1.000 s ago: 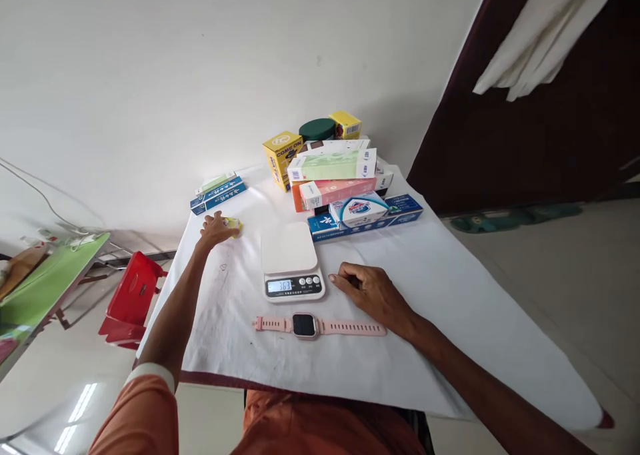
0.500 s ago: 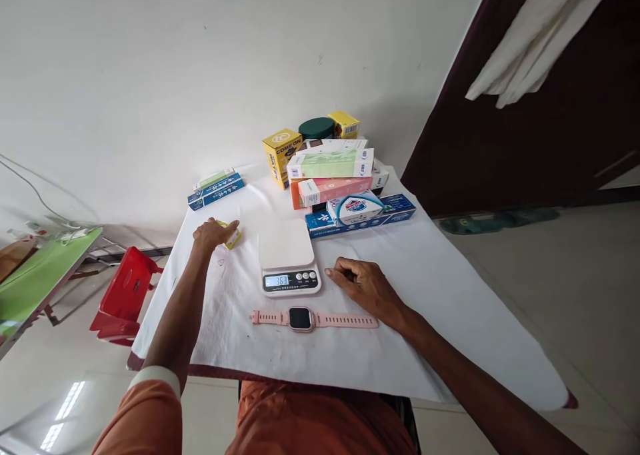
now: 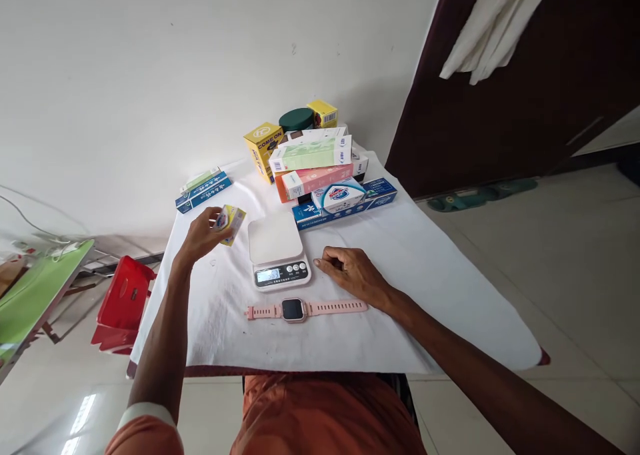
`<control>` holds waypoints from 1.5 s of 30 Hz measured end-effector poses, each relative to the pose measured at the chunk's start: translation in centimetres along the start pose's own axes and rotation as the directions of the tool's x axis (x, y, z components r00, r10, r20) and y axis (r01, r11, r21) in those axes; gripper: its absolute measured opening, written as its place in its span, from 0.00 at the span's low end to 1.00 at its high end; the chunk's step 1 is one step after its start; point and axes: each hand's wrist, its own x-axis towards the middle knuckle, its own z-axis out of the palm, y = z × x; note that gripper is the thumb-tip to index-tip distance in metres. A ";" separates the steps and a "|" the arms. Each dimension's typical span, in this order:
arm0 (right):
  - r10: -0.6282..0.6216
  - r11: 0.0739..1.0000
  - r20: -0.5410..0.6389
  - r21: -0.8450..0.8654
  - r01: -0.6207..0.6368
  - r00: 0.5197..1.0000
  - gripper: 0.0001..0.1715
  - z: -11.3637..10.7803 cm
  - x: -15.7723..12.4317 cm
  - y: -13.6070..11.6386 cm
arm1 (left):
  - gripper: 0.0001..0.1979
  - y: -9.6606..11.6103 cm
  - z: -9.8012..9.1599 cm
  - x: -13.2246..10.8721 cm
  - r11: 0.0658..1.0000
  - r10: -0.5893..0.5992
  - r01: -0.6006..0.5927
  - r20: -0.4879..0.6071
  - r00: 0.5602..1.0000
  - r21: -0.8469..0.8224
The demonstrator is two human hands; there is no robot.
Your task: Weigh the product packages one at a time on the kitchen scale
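Observation:
My left hand (image 3: 203, 234) grips a small yellow-and-white soap box (image 3: 235, 222), tilted and just left of the kitchen scale (image 3: 276, 239). The scale is white, with a bare weighing plate and a lit display whose digits are hard to read. To its right, my right hand (image 3: 355, 272) rests on the tablecloth with curled fingers and nothing in them. A pink smartwatch (image 3: 293, 310) lies stretched out flat in front of the scale, its screen dark. Its right strap end is close to my right wrist.
Behind the scale stand piled cartons (image 3: 315, 154), a yellow box (image 3: 263, 150), a green-lidded jar (image 3: 297, 118) and a white soap box (image 3: 339, 195). Blue toothpaste boxes (image 3: 204, 192) lie at the back left. A red chair (image 3: 123, 302) stands left of the table.
My left hand has raised the soap box off the cloth and turned it, showing more of its face. My right hand stays by the scale. The whole view has shifted slightly.

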 end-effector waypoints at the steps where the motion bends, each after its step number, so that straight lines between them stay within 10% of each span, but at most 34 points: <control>1: 0.003 1.000 0.001 0.000 -0.003 1.000 0.24 0.0 0.0 0.0 | 0.31 1.0 0.1 -0.6 0.996 0.089 -0.088 0.030 0.996 -0.023; 8: 0.037 0.999 0.007 0.001 -0.037 0.999 0.24 -0.1 -0.1 -0.4 | 0.29 6.6 3.8 -2.4 0.890 0.427 -0.452 0.240 0.872 0.062; 14: 0.034 0.999 0.010 0.001 -0.034 0.999 0.23 -0.2 -0.1 -0.3 | 0.32 6.3 4.4 -2.2 0.883 0.419 -0.463 0.311 0.853 0.078; 27: 0.051 0.999 -0.006 -0.003 -0.051 0.999 0.22 -0.2 -0.1 -0.8 | 0.37 5.8 3.1 -2.4 0.903 0.429 -0.424 0.093 0.899 -0.064; 34: 0.030 1.000 -0.004 0.003 -0.030 1.000 0.21 -0.1 -0.1 -0.4 | 0.27 7.1 4.9 -2.9 0.872 0.328 -0.412 0.307 0.893 0.266; 45: 0.021 1.000 -0.018 0.012 -0.021 1.000 0.22 0.0 0.0 0.2 | 0.26 12.3 6.7 0.4 0.766 0.531 -0.552 0.161 0.832 0.329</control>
